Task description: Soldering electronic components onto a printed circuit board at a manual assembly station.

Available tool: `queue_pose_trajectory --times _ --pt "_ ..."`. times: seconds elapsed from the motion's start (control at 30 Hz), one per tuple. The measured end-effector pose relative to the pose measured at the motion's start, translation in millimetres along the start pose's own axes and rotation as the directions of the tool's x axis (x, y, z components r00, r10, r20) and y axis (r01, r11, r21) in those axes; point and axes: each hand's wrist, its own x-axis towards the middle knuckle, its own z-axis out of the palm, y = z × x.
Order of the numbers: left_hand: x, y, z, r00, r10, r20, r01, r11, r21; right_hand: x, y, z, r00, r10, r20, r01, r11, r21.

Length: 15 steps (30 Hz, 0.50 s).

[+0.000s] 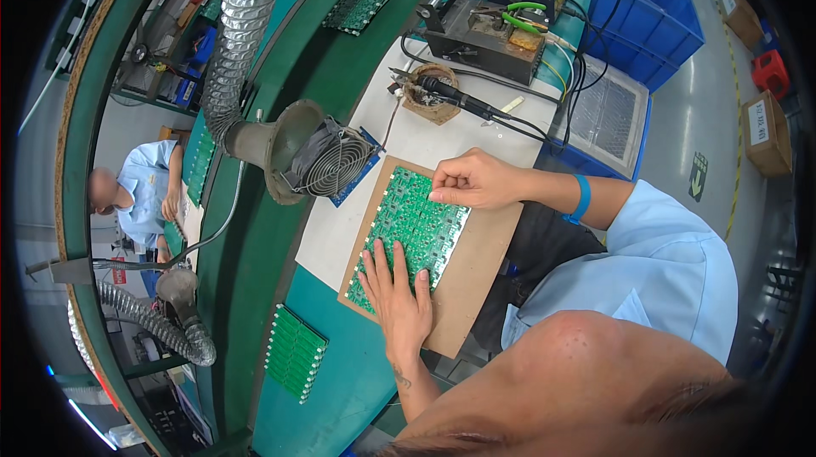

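Observation:
A green circuit board panel [413,221], crowded with small parts, lies on a brown fibreboard sheet [489,244] over the bench. My left hand [396,297] rests on the panel's near-left part, fingers stretched and spread. Above the panel's right edge, my right hand [478,180] is closed in a pinch, thumb against the curled fingers. Whatever sits between those fingertips, if anything, is too small to make out. A soldering iron [450,93] lies across a brown tip-cleaning pot [431,105], away from both hands.
A fan [333,164] sits at the mouth of an exhaust duct [293,138]. Further panels lie on the green belt [358,11] and bench [294,353]. Soldering stations [484,39] stand at the back, beside blue crates [642,11]. Another person [146,181] sits at far left.

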Motion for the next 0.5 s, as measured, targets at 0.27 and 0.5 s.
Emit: queue_pose_trajectory --times 0.27,0.5 --pt "15.8 -16.7 -29.2 0.98 0.045 -0.194 -0.081 0.98 -0.18 -1.1 0.1 -1.5 1.0 0.003 -0.024 -0.003 1.0 -0.008" --pt "15.7 -52.5 -35.0 0.933 0.009 -0.36 -0.1 0.967 -0.234 -0.4 -3.2 -0.3 0.999 0.012 -0.036 -0.013 0.999 -0.033"
